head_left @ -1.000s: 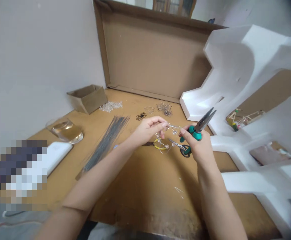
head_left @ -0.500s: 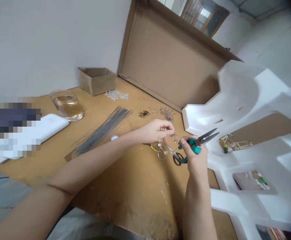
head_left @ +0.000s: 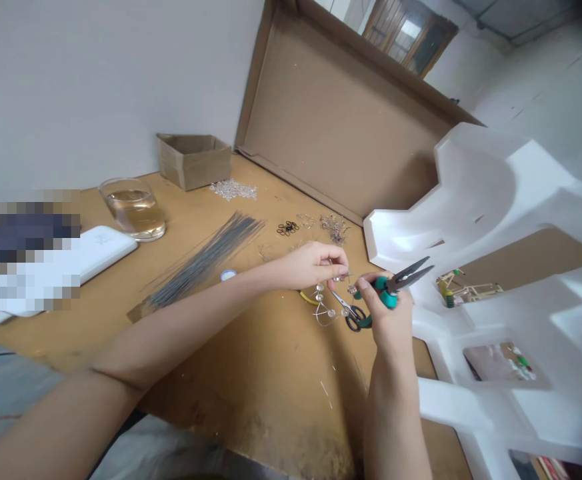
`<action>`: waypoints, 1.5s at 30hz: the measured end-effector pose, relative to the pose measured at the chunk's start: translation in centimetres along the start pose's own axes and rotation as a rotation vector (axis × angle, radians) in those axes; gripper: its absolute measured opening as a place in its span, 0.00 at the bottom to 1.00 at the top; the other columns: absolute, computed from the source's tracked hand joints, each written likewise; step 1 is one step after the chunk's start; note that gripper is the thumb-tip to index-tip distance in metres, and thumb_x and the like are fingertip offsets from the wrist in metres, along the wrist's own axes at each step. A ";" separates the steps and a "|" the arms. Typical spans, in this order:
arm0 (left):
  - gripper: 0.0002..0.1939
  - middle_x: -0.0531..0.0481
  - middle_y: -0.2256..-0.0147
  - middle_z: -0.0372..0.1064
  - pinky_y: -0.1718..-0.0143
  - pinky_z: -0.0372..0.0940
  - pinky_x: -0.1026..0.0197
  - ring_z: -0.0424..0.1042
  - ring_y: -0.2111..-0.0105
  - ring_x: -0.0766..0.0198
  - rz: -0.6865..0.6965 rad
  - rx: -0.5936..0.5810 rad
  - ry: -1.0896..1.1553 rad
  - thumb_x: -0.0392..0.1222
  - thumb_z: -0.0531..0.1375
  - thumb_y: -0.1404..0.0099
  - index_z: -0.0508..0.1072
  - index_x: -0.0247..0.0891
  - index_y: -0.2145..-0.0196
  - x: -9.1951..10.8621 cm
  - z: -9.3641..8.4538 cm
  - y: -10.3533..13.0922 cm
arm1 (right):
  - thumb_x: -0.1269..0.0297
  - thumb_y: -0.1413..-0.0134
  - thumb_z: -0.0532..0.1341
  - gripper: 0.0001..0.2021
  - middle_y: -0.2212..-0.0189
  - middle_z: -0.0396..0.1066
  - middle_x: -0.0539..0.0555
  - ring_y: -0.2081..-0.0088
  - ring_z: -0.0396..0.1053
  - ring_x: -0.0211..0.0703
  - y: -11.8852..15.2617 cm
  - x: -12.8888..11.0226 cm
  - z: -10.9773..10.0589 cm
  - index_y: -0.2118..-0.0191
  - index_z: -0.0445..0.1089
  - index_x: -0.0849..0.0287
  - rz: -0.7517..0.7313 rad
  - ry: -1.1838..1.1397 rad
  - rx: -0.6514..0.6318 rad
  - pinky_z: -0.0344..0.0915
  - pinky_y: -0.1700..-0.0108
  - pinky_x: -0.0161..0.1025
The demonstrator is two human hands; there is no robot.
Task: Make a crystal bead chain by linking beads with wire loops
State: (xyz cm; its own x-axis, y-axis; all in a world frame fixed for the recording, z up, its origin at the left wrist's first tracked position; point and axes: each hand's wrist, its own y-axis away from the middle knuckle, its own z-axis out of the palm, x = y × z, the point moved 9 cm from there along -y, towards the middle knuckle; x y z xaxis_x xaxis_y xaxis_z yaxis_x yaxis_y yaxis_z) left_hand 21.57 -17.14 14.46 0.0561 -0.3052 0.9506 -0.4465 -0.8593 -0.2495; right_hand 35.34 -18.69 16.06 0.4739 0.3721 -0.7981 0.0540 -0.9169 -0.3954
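Note:
My left hand (head_left: 321, 263) is closed in a pinch on a thin wire strung with clear beads. The beaded wire (head_left: 319, 297) hangs in a loose curve below my fingers, toward the right hand. My right hand (head_left: 391, 313) is wrapped round pliers (head_left: 387, 293) with green handles, their dark jaws pointing up and right. Its thumb and forefinger meet close to a clear bead (head_left: 352, 289); whether they touch the wire I cannot tell. Scissors (head_left: 355, 319) with dark loops show behind the beads. A yellow-handled tool (head_left: 309, 298) is mostly hidden by the left hand and wire.
A bundle of grey wires (head_left: 205, 260) lies left of centre, beyond my left forearm. Clear beads (head_left: 234, 189) are heaped by a small cardboard box (head_left: 195, 163). A glass of liquid (head_left: 135, 210) and a white power bank (head_left: 108, 253) stand left. White foam packing (head_left: 491, 200) borders the right.
The beaded wire has shifted slightly, and more beads show just under my left fingers. Both hands stay nearly in place, with the pliers still in the right one.

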 end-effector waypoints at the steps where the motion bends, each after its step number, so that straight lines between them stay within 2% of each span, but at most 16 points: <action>1: 0.07 0.52 0.77 0.69 0.76 0.57 0.69 0.66 0.78 0.73 -0.001 -0.004 0.004 0.41 0.55 0.38 0.69 0.33 0.69 0.0 0.1 0.0 | 0.58 0.54 0.63 0.10 0.76 0.70 0.50 0.72 0.68 0.41 0.0 0.0 0.0 0.72 0.67 0.59 -0.002 0.005 0.002 0.63 0.67 0.39; 7: 0.07 0.53 0.76 0.69 0.74 0.59 0.68 0.66 0.77 0.73 -0.034 0.011 0.013 0.40 0.56 0.39 0.69 0.33 0.70 -0.2 -0.1 -0.1 | 0.59 0.54 0.62 0.09 0.76 0.70 0.50 0.72 0.67 0.41 0.1 -0.7 -0.1 0.73 0.66 0.59 -0.053 0.052 0.020 0.63 0.67 0.40; 13: 0.06 0.53 0.74 0.69 0.70 0.60 0.67 0.66 0.73 0.71 -0.003 -0.012 -0.068 0.40 0.58 0.41 0.71 0.33 0.69 -0.2 -0.4 -0.2 | 0.62 0.52 0.62 0.06 0.75 0.70 0.50 0.72 0.67 0.40 0.6 -2.1 -0.2 0.72 0.66 0.58 -0.163 0.127 0.060 0.64 0.66 0.39; 17: 0.10 0.49 0.69 0.70 0.68 0.63 0.66 0.68 0.70 0.69 -0.038 -0.036 -0.030 0.39 0.61 0.44 0.71 0.33 0.64 -0.9 0.0 -0.4 | 0.62 0.52 0.62 0.06 0.73 0.70 0.50 0.70 0.68 0.40 0.6 -1.5 -1.2 0.72 0.66 0.59 -0.137 -0.005 0.136 0.64 0.64 0.39; 21: 0.13 0.51 0.72 0.69 0.71 0.63 0.66 0.68 0.74 0.70 -0.011 -0.042 0.116 0.40 0.61 0.43 0.68 0.34 0.60 -0.8 0.8 -0.4 | 0.61 0.51 0.62 0.07 0.72 0.70 0.50 0.69 0.68 0.40 0.3 -0.5 -1.5 0.71 0.67 0.58 -0.105 -0.145 0.166 0.64 0.63 0.40; 25: 0.09 0.54 0.75 0.66 0.72 0.62 0.67 0.66 0.77 0.73 -0.008 0.002 0.190 0.40 0.60 0.42 0.68 0.33 0.65 -0.8 0.8 -0.4 | 0.60 0.52 0.62 0.08 0.71 0.70 0.51 0.69 0.69 0.41 0.1 0.0 -1.7 0.71 0.67 0.59 -0.113 -0.205 0.196 0.64 0.62 0.42; 28: 0.07 0.53 0.73 0.67 0.69 0.64 0.66 0.68 0.73 0.71 0.011 0.107 0.265 0.38 0.59 0.42 0.68 0.33 0.66 -0.7 -0.1 -0.6 | 0.60 0.52 0.62 0.08 0.72 0.70 0.52 0.68 0.69 0.43 0.0 0.1 -1.3 0.71 0.66 0.59 -0.105 -0.211 0.155 0.65 0.63 0.42; 31: 0.09 0.55 0.76 0.63 0.73 0.63 0.66 0.65 0.77 0.72 0.019 0.168 0.297 0.40 0.57 0.40 0.67 0.33 0.63 -0.8 -0.7 -0.6 | 0.61 0.52 0.62 0.07 0.72 0.71 0.51 0.67 0.70 0.43 -0.1 0.0 -0.8 0.71 0.66 0.58 -0.098 -0.223 0.104 0.66 0.63 0.42; 36: 0.11 0.58 0.77 0.56 0.74 0.58 0.67 0.59 0.78 0.73 0.096 0.269 0.117 0.42 0.58 0.41 0.67 0.37 0.61 0.0 -1.3 0.1 | 0.60 0.51 0.62 0.07 0.71 0.71 0.52 0.67 0.69 0.43 0.1 -0.3 -0.6 0.71 0.65 0.58 -0.054 -0.182 0.075 0.66 0.64 0.42; 41: 0.06 0.59 0.79 0.52 0.76 0.53 0.68 0.53 0.79 0.73 0.095 0.242 -0.015 0.40 0.56 0.42 0.66 0.38 0.65 0.3 -0.8 0.5 | 0.61 0.51 0.62 0.07 0.71 0.70 0.51 0.67 0.69 0.42 0.3 -1.1 -0.3 0.72 0.65 0.58 -0.082 -0.110 0.035 0.66 0.61 0.42; 45: 0.06 0.58 0.78 0.54 0.76 0.53 0.68 0.55 0.79 0.73 0.070 0.194 -0.021 0.40 0.55 0.43 0.66 0.37 0.67 0.4 -0.6 0.5 | 0.63 0.50 0.61 0.05 0.71 0.69 0.51 0.67 0.68 0.42 0.5 -2.0 0.1 0.72 0.66 0.58 -0.163 -0.081 -0.012 0.65 0.59 0.43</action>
State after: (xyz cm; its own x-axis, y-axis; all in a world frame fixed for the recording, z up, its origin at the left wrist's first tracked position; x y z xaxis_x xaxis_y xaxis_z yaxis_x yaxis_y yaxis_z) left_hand 20.86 -17.47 14.81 0.0505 -0.3738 0.9261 -0.2702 -0.8978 -0.3477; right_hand 34.32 -19.82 17.39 0.3857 0.5263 -0.7578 0.1350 -0.8447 -0.5180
